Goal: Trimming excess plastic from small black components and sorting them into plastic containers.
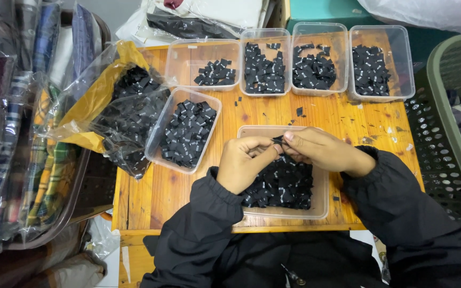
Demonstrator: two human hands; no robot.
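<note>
Wooden table (pixel 273 114), crowded with clear tubs. Nearest tub (pixel 324 205) heaped with black woven labels. Above it, left hand (pixel 244 162) and right hand (pixel 321 149), fingertips pinched together on one small black label (pixel 278 141). Likely featherlight, limp, easily dropped; best nipped by its edges.

I am seeing a person wearing a black jacket of smooth, slightly shiny fabric. Both sleeves are ending in gathered elastic cuffs, one behind the left hand (pixel 244 162), one behind the right hand (pixel 321 151). The hands are going bare, without gloves. Below the wooden table (pixel 182 194) edge, a small metal zipper pull (pixel 296 278) is showing on the jacket front.
</note>
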